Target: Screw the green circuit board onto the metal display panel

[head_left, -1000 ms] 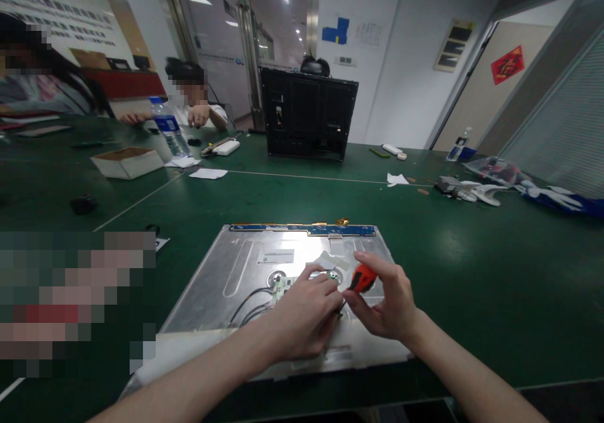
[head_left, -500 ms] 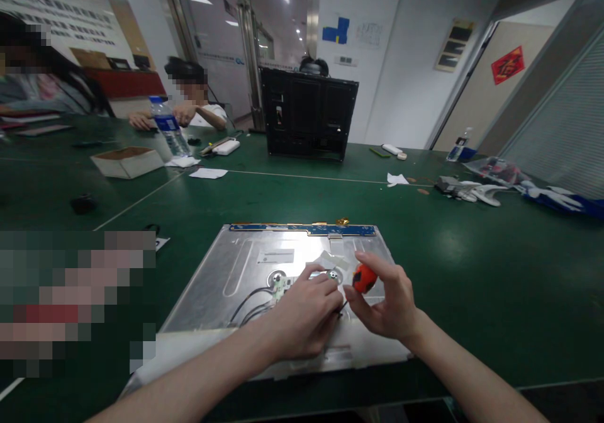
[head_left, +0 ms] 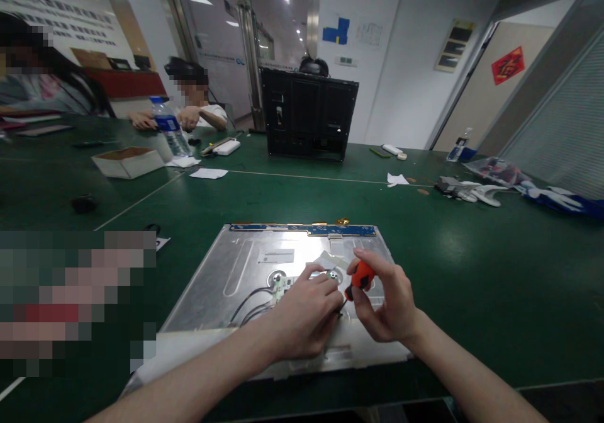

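Note:
A silver display panel [head_left: 236,253] lies flat in front of me, with a blue circuit strip [head_left: 283,228] along its far edge. My right hand [head_left: 389,297] grips the orange and black handle of a small screwdriver [head_left: 362,276], whose shaft slants down to the left. My left hand [head_left: 311,313] rests over the panel with its fingers curled around the shaft's lower end; what else they hold is hidden. Partly beneath that hand is a small green circuit board [head_left: 282,284], and black cables [head_left: 250,300] run from it. The screwdriver's tip is hard to make out.
A black monitor casing [head_left: 309,114] stands across the green table [head_left: 453,272]. To the left are an open box [head_left: 127,163] and a water bottle [head_left: 167,127]; white gloves [head_left: 476,191] lie at right. Other people sit at the far left, and a blurred-out area covers the near left.
The fingers of my right hand have shifted around the screwdriver handle, which has turned and shows more of its black neck. My left hand stays in place.

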Tool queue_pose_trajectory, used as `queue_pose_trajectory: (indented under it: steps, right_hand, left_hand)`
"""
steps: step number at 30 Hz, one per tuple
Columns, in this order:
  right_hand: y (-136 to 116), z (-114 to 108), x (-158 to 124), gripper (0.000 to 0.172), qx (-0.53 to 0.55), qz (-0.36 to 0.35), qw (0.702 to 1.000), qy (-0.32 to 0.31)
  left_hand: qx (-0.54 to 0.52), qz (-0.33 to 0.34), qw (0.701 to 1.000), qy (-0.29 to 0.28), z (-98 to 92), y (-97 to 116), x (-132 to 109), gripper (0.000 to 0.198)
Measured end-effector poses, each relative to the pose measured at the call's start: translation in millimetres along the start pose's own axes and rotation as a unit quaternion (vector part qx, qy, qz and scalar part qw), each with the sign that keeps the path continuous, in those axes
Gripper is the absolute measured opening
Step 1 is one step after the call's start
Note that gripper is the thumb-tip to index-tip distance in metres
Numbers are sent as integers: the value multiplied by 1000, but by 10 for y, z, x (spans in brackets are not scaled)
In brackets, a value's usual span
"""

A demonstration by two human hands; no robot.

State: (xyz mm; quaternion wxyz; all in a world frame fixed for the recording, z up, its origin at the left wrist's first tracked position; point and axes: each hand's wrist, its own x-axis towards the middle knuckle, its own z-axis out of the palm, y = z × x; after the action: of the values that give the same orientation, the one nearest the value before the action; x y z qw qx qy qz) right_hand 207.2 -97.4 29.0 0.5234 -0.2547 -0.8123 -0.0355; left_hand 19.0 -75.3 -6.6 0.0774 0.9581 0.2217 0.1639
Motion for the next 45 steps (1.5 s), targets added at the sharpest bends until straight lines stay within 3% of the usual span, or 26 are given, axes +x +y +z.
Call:
queue_pose_trajectory:
  steps: [13, 23, 29, 36, 45]
  right_hand:
    - [28, 47, -58, 49, -50, -9, 998, 24]
    - [-16, 0, 2, 60, 8, -2, 1000, 10]
    - [-9, 28, -25, 63, -32, 3, 999, 21]
    - [31, 48, -46, 51, -52, -10, 998, 29]
    - [-4, 8, -16, 58, -8, 10, 1000, -1]
  left_hand:
    - [-6, 0, 1000, 19, 43, -10, 0, 12]
    - [-9, 3, 1000, 13, 5, 1, 0, 12]
    - [-8, 3, 1000, 11, 4, 0, 0, 13]
    - [-10, -11, 1000, 13, 14, 20, 5, 11]
    - [-11, -15, 1000, 16, -11, 34, 8, 10]
